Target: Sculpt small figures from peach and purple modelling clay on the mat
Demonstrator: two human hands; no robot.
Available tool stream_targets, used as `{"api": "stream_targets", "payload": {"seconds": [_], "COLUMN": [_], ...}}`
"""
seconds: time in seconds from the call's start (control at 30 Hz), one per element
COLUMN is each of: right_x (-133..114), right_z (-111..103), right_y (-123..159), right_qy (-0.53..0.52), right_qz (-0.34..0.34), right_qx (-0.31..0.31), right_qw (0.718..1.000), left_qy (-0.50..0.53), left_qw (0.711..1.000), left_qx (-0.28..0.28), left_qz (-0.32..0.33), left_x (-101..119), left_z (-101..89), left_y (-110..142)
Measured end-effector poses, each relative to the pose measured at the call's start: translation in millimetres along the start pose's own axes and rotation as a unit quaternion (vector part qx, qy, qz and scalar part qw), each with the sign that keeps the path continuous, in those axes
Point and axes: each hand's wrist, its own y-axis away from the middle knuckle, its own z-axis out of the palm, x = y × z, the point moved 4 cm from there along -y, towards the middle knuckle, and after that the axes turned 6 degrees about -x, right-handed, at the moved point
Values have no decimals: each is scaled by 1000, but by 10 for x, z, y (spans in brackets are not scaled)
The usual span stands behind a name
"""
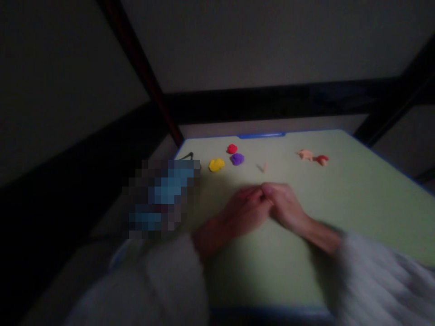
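My left hand and my right hand meet over the middle of the table, fingers curled in and touching one another. Whatever lies between them, if anything, is hidden by the fingers. Just beyond them stands a small pale pink stick-like piece. Farther left are lumps that look like modelling clay: a yellow one, a purple one and a red one. To the right sit a pink figure with short legs and a small mushroom-like piece with a red top.
The pale green table has a blue edge and a blue handle-like strip at its far side. A pixelated blue and grey area covers something at the left edge. A wall stands behind the table. The light is dim.
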Motion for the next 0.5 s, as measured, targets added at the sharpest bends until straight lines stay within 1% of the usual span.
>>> {"api": "stream_targets", "payload": {"seconds": [0.07, 0.13, 0.17, 0.2, 0.23, 0.3, 0.37, 0.4, 0.43, 0.47, 0.5], "right_x": [30, 48, 51, 49, 45, 27, 8, 7, 13, 24, 36], "right_z": [0, 2, -2, -9, -17, -24, -2, 19, 43, 68, 92], "right_y": [-6, -17, -25, -33, -43, -61, -67, -62, -51, -37, -21], "right_qy": [-46, -136, -188, -237, -278, -325, -332, -324, -312, -301, -294], "right_qz": [37, 82, 103, 120, 133, 136, 125, 127, 134, 145, 155], "right_qx": [-23, -51, -56, -52, -43, -28, -28, -29, -27, -22, -12], "right_qw": [998, 986, 975, 963, 950, 935, 934, 937, 940, 942, 943], "left_qy": [65, 147, 215, 295, 381, 538, 648, 684, 711, 731, 741], "left_qw": [998, 988, 975, 954, 922, 838, 751, 715, 686, 664, 652], "left_qx": [-6, -23, -28, -33, -41, -74, -110, -121, -126, -128, -127], "left_qz": [-23, -34, -40, -44, -48, -57, -69, -79, -88, -94, -99], "left_x": [1, 27, 41, 57, 76, 128, 189, 214, 236, 256, 273], "left_z": [0, 18, 29, 43, 59, 92, 105, 104, 98, 91, 86], "left_y": [2, 16, 25, 35, 42, 48, 43, 39, 33, 27, 22]}}
